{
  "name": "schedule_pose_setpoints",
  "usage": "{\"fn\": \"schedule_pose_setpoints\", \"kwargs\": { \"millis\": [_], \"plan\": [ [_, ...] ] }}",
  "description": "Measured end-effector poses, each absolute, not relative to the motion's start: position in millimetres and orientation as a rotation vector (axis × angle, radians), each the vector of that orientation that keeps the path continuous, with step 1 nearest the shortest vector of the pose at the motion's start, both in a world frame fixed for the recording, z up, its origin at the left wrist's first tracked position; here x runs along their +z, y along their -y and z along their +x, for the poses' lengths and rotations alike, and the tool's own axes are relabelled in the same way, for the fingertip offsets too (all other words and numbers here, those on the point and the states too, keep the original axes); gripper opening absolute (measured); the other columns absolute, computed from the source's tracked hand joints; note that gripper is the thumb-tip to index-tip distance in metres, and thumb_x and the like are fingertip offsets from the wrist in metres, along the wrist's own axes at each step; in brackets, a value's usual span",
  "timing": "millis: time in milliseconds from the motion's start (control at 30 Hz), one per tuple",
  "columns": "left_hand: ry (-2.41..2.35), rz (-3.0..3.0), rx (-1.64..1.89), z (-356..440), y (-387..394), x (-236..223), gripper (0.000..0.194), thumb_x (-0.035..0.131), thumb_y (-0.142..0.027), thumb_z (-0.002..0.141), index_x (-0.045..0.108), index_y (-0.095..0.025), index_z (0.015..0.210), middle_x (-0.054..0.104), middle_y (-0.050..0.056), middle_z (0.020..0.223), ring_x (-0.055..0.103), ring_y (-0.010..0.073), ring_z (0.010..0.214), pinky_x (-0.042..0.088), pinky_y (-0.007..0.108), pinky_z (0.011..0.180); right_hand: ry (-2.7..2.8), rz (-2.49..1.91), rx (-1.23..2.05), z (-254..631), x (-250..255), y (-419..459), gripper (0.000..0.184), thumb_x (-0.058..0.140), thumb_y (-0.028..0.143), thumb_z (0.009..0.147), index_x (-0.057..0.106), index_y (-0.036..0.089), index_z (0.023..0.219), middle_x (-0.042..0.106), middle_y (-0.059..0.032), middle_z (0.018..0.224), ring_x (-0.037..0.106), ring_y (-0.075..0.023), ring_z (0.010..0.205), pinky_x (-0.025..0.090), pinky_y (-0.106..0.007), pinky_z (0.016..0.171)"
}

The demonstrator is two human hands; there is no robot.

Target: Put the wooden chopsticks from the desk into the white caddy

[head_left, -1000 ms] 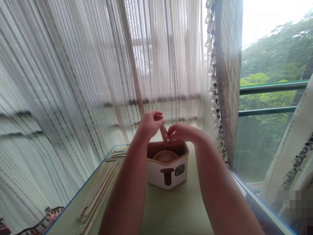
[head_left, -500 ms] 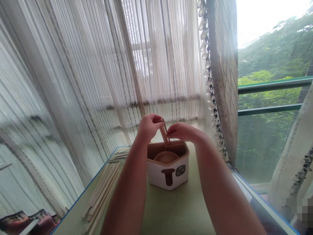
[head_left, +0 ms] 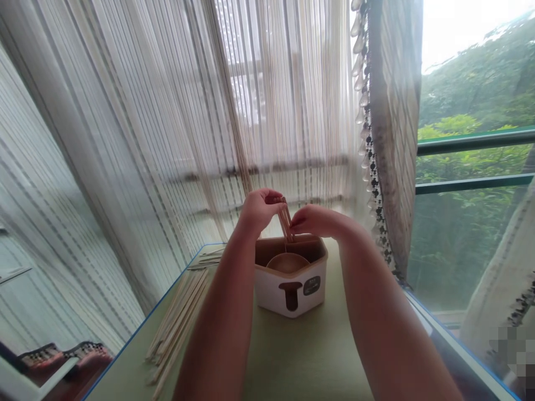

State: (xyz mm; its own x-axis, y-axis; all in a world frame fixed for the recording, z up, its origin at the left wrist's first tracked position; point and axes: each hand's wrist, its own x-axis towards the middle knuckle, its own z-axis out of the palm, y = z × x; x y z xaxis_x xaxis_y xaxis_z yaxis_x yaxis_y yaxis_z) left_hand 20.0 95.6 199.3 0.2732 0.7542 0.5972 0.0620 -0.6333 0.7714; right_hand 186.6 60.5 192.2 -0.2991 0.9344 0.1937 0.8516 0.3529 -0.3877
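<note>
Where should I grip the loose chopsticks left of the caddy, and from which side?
Probably around their middle, coming from above and the left: the loose wooden chopsticks lie flat side by side, and your left forearm runs along their right side.

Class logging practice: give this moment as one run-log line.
left hand: holds pale wooden chopsticks | right hand: touches them | below: white plastic box
</note>
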Motion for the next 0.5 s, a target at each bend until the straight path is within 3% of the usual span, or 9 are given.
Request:
{"fn": "schedule_pose_setpoints", "kwargs": {
  "millis": [133,267,500],
  "plan": [
    [-0.803,1.958,1.356,21.1,-95.1,197.7,0.025,0.073,-0.017,0.060,0.064,-0.013,0.082,0.067,0.003,0.074,0.063,0.0144,0.069,0.051,0.030,0.068,2.201,-1.628,0.332,186.0,194.2,-56.7,0.020,0.063,0.027,0.070,0.072,0.019,0.084,0.066,-0.0010,0.069,0.052,-0.0108,0.061,0.037,-0.022,0.056],
    [-0.890,2.058,1.391,18.2,-88.4,200.9,0.039,0.074,-0.021,0.062,0.062,-0.012,0.098,0.068,0.007,0.085,0.063,0.0150,0.075,0.052,0.031,0.071,2.082,-1.735,0.331,186.3,200.7,-44.5,0.028,0.065,0.025,0.067,0.070,0.021,0.094,0.068,-0.0025,0.074,0.056,-0.0130,0.061,0.038,-0.023,0.053],
    [-1.307,2.107,1.887,12.5,-36.3,217.4,0.047,0.062,-0.017,0.077,0.049,-0.015,0.122,0.063,0.011,0.107,0.061,0.0191,0.095,0.047,0.038,0.088,1.889,-1.719,0.007,184.2,222.6,-4.6,0.029,0.054,0.029,0.078,0.067,0.017,0.101,0.069,-0.0078,0.089,0.060,-0.0175,0.072,0.043,-0.028,0.063]
  ]
}}
